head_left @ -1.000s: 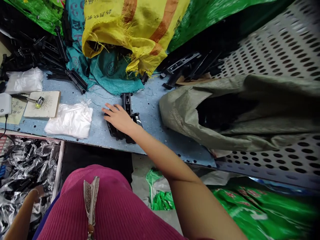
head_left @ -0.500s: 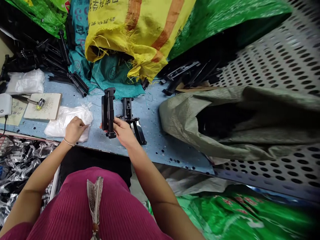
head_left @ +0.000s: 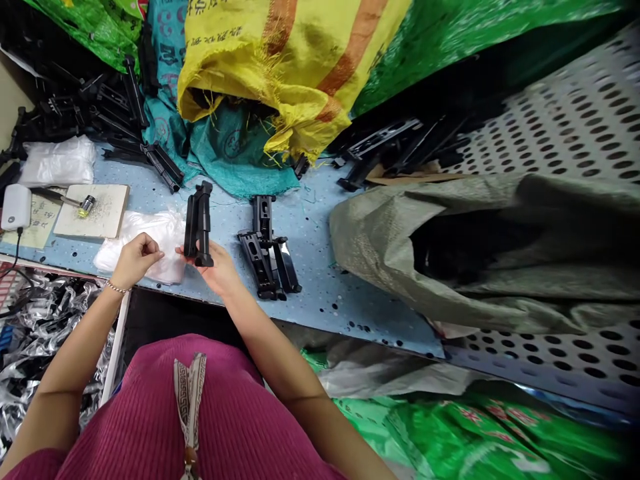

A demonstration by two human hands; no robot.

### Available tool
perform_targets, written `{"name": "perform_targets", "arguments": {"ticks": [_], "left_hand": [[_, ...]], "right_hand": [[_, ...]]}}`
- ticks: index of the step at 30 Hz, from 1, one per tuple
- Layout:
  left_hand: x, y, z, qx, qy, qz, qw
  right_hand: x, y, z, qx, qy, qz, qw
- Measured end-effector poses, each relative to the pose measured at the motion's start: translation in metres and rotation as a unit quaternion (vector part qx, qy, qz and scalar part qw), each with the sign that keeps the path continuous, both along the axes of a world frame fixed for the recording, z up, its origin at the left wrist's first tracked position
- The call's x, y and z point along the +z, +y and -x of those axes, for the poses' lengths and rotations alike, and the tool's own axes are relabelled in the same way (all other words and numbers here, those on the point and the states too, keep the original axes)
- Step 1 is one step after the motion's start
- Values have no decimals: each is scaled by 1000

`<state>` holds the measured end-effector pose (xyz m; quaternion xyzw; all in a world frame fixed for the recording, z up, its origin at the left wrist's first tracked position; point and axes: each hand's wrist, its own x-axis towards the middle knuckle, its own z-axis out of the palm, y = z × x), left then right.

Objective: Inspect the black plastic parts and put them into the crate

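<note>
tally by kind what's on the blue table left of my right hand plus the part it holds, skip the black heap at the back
white plastic bag piles: 2
small hammer: 1
beige board: 1
paper sheet: 1
white box with cable: 1
black part in right hand: 1
total: 7

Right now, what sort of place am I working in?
Probably a small packing workshop: yellow woven sack, heaped black plastic parts, right hand holding one black bracket, left hand pinching clear plastic bags.
</note>
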<state>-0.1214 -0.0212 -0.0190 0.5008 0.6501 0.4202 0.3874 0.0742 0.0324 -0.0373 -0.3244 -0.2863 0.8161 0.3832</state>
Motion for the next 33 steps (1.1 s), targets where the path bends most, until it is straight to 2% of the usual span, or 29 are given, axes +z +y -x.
{"name": "perform_targets", "arguments": {"ticks": [3, 5, 7, 9, 11, 13, 16, 18, 20, 23, 26, 29, 31, 33], "left_hand": [[4, -3, -1, -17, 54, -8, 998], [9, -7, -3, -30, 139, -41, 989], [14, -10, -5, -47, 269, -72, 959], [17, -12, -6, -70, 391, -72, 915], [17, -12, -6, -80, 449, -58, 888], [16, -9, -4, -68, 437, -70, 894], [13, -5, 3, -40, 357, -103, 928], [10, -3, 10, -41, 313, -95, 944], [9, -4, 16, -57, 289, -79, 952], [11, -12, 15, -99, 303, -89, 944], [20, -32, -4, -177, 312, -125, 925], [33, -56, -27, -240, 262, -126, 926], [40, -69, -32, -254, 211, -105, 938], [42, -75, -27, -217, 196, -108, 950]], "right_hand": [[1, -3, 0, 27, 37, 11, 999], [-3, -3, 6, 45, 35, 26, 998], [-10, -5, 12, 46, 24, 44, 998], [-14, -6, 18, 39, 19, 56, 997], [-15, -8, 20, 37, 15, 56, 998], [-14, -11, 18, 35, 8, 45, 998], [-12, -20, 1, 38, 16, 34, 999], [-14, -31, -16, 99, 42, 48, 993], [-18, -42, -31, 188, 66, 78, 977], [-25, -51, -37, 254, 93, 140, 952], [-28, -50, -23, 236, 111, 173, 950], [-25, -47, -5, 186, 79, 133, 970], [-20, -47, 1, 170, 76, 116, 976], [-15, -50, 3, 192, 116, 146, 964]]}}
